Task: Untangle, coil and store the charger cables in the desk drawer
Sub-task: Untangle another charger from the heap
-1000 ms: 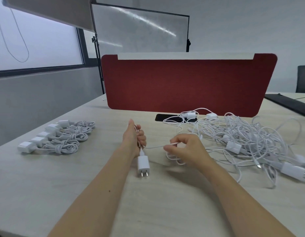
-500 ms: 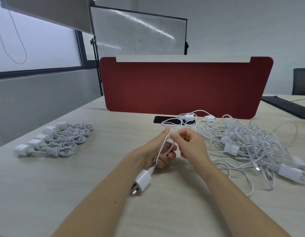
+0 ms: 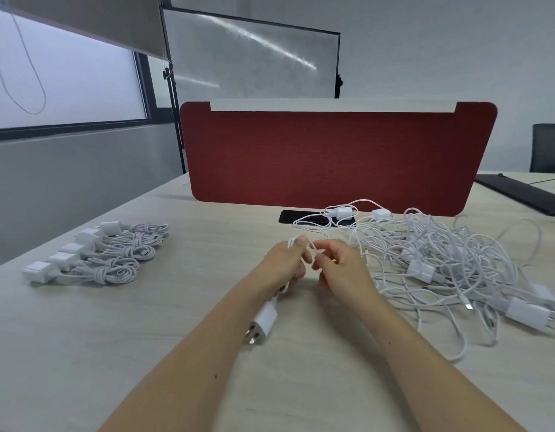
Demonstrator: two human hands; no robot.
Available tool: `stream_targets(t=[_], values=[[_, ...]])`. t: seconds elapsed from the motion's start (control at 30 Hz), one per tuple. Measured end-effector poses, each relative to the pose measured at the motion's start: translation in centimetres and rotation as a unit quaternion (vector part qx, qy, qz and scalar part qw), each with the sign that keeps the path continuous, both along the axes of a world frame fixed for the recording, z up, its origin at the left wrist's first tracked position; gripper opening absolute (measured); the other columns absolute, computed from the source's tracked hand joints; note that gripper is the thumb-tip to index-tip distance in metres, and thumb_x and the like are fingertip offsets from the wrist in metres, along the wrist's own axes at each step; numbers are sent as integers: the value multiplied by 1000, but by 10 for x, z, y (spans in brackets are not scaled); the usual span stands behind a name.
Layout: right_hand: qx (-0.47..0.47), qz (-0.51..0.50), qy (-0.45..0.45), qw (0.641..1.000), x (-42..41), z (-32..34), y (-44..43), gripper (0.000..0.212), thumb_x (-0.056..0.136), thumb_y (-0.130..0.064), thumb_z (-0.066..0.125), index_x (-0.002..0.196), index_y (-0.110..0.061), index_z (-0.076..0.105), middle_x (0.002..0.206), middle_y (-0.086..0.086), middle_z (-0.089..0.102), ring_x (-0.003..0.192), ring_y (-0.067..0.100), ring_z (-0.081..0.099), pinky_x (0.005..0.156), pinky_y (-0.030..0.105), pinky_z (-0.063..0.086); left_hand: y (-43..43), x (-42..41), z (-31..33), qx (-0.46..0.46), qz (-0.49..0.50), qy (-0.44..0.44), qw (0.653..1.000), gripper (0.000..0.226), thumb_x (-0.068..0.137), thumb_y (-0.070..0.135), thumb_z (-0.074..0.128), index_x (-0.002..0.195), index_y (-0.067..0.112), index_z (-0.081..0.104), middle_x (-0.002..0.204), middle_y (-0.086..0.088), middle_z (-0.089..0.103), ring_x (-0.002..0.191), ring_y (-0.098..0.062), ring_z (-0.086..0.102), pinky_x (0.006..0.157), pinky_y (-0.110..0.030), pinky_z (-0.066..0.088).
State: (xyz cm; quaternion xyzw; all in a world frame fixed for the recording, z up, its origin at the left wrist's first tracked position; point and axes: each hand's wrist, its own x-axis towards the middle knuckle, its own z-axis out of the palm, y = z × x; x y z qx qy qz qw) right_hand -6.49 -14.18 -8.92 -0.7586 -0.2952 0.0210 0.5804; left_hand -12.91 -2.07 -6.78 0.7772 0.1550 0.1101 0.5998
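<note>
- The left hand (image 3: 282,263) grips a white charger cable (image 3: 296,242) looped over its curled fingers. The cable's plug (image 3: 263,322) hangs below the wrist, close over the desk (image 3: 145,353).
- The right hand (image 3: 341,266) pinches the same cable, almost touching the left.
- A tangled cable pile (image 3: 441,260) spreads just beside the right forearm.
- Five coiled chargers (image 3: 114,260) line the desk's left edge, well apart from the hands.
- A red divider panel (image 3: 332,157) walls the far side, with a black phone (image 3: 288,217) before it.

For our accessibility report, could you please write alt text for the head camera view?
Over a pale desk, the left hand grips loops of a white charger cable, its plug dangling, while the right hand pinches the cable. Five coiled chargers lie at left, a tangled pile at right, before a red divider.
</note>
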Motion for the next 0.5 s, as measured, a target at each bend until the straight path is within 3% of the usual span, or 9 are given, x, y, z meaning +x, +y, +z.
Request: stream_targets(t=[0.03,0.1,0.17,0.23,0.3,0.33,0.4,0.5], values=[[-45,0,-36,998,0,-3,0,26,96,-12,51,111,-28,65,74,-6,67,54,7,55,56,27,44,2,3,-3,26,36,-22,999,42,106,39,31,87,13,59,51,-1,50,38,-11,33,41,-19,25],[-133,1,-105,986,-2,-5,0,33,98,-20,52,120,-42,61,78,-9,69,68,9,61,67,32,50,7,8,-4,-24,82,-49,995,45,106,39,29,99,11,63,69,-8,61,43,-12,39,41,-18,30],[-184,11,-142,973,-5,-5,-1,31,98,-23,53,123,-36,65,80,-13,70,82,11,64,80,34,52,14,9,-1,-123,108,-66,984,48,107,39,27,99,10,65,84,-9,63,54,-14,47,48,-23,38],[-205,32,-150,967,-7,-5,-3,29,98,-23,54,122,-32,68,85,-14,72,90,11,65,86,33,52,19,8,1,-218,115,-72,967,50,108,38,26,94,8,63,83,-9,66,66,-17,56,63,-30,47],[-221,45,-163,960,-9,-4,-4,26,97,-24,56,116,-32,72,95,-13,74,94,10,66,87,31,52,22,8,1,-322,124,-85,935,49,108,39,27,90,6,58,66,-9,66,64,-22,64,71,-36,51],[-226,47,-169,958,-9,-3,-5,23,96,-26,58,111,-32,74,98,-14,74,94,8,66,86,29,52,24,8,0,-362,141,-95,916,47,108,40,28,88,6,55,56,-7,61,55,-21,63,69,-37,53],[-225,39,-170,959,-9,0,-7,13,92,-32,63,96,-31,75,89,-17,72,87,5,65,79,26,51,28,6,3,-405,183,-113,889,43,107,42,31,83,11,48,45,0,45,36,-13,47,51,-27,50],[-196,24,-129,972,-10,4,-10,19,84,-37,70,70,-23,69,66,-12,70,69,7,65,68,30,52,35,4,4,-313,221,-97,919,39,105,42,33,80,15,44,47,4,33,37,-10,26,40,-18,28]])
